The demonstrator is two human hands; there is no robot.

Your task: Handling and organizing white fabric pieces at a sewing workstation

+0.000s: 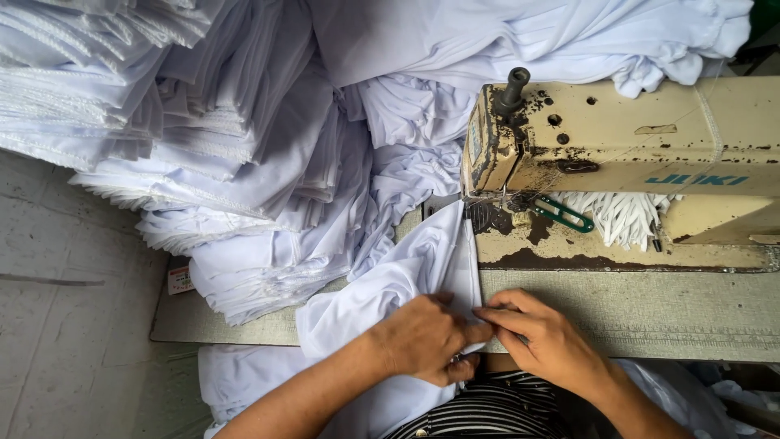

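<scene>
Nearest you, your two hands meet at the front edge of the worktop (650, 313). Your left hand (426, 337) is closed on the white cloth (382, 297), fingers curled over a fold and thumb side pressed toward the seam edge. Your right hand (544, 337) lies flat beside it, forefinger stretched to the left and touching the same edge. It seems to pinch the hem with the left, though whether it grips or only presses cannot be told. The two hands hold one edge from both sides, which keeps it straight and taut, in line with the needle area beyond.

The cloth runs from your lap up over the worktop edge as a narrow folded strip that ends under the head of the sewing machine (617, 138). There is one machine, cream-coloured and worn, with dark rust patches on its bed.

On that bed lies one pair of green-handled snips (565, 213), within easy reach of your right hand. Beside them is one bundle of white cords (621, 215).

Farther left, stacks (219, 138) of folded white pieces fill the worktop: at least three, their limits unclear. One loose heap (520, 32) is draped behind the machine.
</scene>
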